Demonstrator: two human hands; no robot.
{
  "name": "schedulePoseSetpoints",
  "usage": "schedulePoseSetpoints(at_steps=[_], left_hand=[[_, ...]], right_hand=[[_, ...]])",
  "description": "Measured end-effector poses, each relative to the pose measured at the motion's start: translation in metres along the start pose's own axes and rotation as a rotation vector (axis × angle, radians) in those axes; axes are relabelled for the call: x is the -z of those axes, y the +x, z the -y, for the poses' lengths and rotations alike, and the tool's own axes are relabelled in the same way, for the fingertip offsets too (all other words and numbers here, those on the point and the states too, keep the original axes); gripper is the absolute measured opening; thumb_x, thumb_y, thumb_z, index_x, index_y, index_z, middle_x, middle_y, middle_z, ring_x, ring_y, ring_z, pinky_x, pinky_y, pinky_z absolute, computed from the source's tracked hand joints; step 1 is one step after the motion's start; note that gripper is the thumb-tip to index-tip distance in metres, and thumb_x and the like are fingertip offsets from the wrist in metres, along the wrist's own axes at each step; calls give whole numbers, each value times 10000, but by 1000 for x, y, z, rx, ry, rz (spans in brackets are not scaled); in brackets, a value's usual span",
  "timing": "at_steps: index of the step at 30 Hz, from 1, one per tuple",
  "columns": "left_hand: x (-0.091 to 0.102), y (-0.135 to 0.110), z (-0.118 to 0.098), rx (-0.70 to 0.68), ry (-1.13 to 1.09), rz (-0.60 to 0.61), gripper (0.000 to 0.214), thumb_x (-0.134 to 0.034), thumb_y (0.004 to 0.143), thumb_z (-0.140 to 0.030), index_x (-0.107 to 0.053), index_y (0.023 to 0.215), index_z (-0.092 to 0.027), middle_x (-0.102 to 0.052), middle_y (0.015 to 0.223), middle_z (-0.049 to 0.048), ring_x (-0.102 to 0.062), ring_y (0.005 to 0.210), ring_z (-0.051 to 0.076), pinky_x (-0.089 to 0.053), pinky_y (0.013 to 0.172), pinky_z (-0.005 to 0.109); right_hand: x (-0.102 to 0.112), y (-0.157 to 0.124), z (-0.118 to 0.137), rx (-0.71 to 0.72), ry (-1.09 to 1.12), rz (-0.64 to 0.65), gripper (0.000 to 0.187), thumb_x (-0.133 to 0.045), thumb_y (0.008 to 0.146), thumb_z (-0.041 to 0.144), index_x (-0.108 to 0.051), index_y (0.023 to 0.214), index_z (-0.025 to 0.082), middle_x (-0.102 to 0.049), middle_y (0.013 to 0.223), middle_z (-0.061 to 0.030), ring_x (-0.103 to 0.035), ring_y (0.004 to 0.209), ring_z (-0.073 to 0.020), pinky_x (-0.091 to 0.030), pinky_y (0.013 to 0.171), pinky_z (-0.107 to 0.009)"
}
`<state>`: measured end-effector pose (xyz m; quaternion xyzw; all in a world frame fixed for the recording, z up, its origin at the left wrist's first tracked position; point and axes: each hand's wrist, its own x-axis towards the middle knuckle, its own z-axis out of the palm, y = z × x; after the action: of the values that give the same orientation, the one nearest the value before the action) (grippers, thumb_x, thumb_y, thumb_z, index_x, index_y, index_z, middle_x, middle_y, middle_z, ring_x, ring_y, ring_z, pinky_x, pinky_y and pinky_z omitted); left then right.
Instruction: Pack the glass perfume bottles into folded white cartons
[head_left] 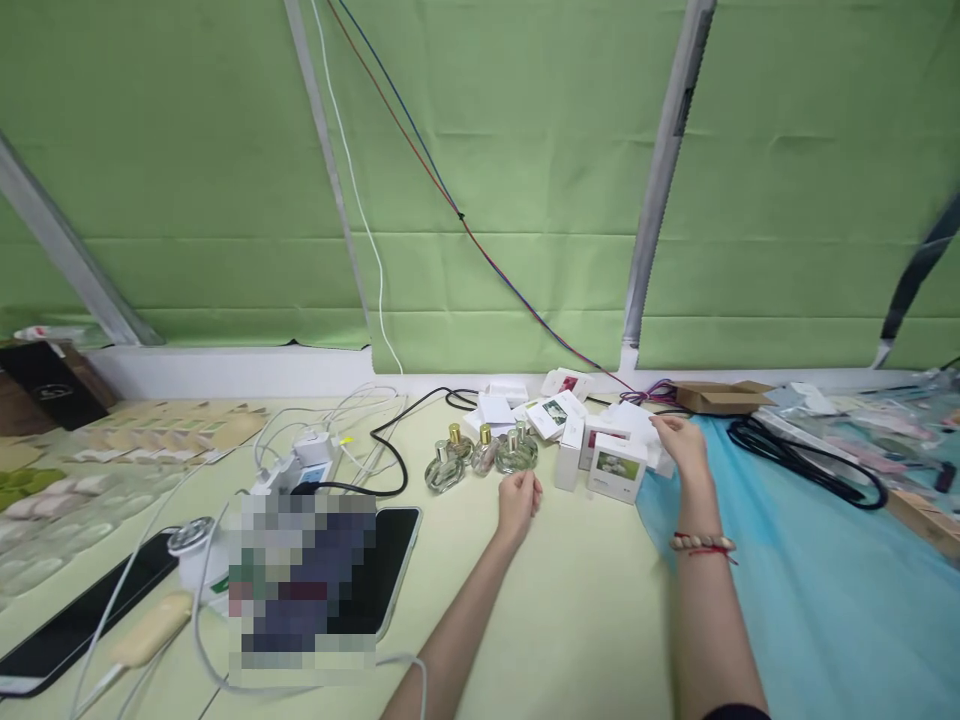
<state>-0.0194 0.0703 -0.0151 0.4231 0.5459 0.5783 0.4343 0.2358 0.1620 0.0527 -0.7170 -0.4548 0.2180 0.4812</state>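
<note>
My left hand (519, 500) rests on the pale green table (570, 610) with its fingers curled in, holding nothing that I can see, just right of several small glass perfume bottles (484, 452) with gold caps. My right hand (679, 442), with a bead bracelet at the wrist, reaches to a pile of small white boxes (600, 440) and touches the ones at its right edge. A white box with a green picture (617, 470) stands upright just left of that hand. Whether the right fingers grip a box I cannot tell.
A tablet (386, 570), a phone (82, 620), a white charger block (311, 462) and tangled cables lie at the left. Blue cloth (810, 600) covers the table's right side, with a black cable (810, 460) and a flat cardboard box (720, 397) behind it. Green fabric hangs behind.
</note>
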Motion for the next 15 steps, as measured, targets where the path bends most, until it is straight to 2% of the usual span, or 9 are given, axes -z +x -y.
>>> schedulePoseSetpoints(at_steps=[2, 5, 8, 11, 15], left_hand=[[-1, 2, 0, -8, -1, -2, 284, -459, 695, -357, -474, 482, -171, -405, 352, -45, -327, 303, 53, -208, 356, 189], [-2, 1, -1, -12, -6, 0, 275, -466, 686, -350, -480, 481, -168, -403, 352, -49, -329, 308, 49, -212, 360, 185], [-2, -3, -4, 1, -20, 13, 264, -474, 675, -345, -481, 482, -165, -411, 354, -47, -335, 311, 46, -219, 362, 182], [1, -11, -7, 28, -55, 32, 265, -471, 668, -360, -480, 490, -165, -428, 364, -42, -348, 312, 44, -220, 360, 179], [15, -30, -10, 79, -102, 100, 278, -474, 653, -394, -484, 493, -167, -442, 365, -33, -367, 293, 56, -210, 337, 186]], right_hand=[[2, 5, -6, -27, -26, 34, 178, -590, 650, 300, -703, 677, 166, -679, 692, -78, -628, 738, -230, -466, 672, -310], [2, 6, -10, -87, -65, 125, 124, -622, 632, 277, -664, 564, 183, -593, 526, -32, -588, 593, -201, -467, 589, -305], [-2, 3, -14, -146, -98, 220, 154, -638, 610, 243, -613, 473, 179, -511, 435, -16, -539, 497, -187, -451, 508, -309], [-6, -3, -15, -159, -114, 260, 204, -619, 630, 233, -582, 439, 170, -492, 411, -26, -548, 505, -194, -452, 507, -311], [2, -10, -5, -111, -90, 200, 185, -609, 658, 250, -614, 507, 144, -592, 518, -67, -605, 612, -209, -473, 580, -308]])
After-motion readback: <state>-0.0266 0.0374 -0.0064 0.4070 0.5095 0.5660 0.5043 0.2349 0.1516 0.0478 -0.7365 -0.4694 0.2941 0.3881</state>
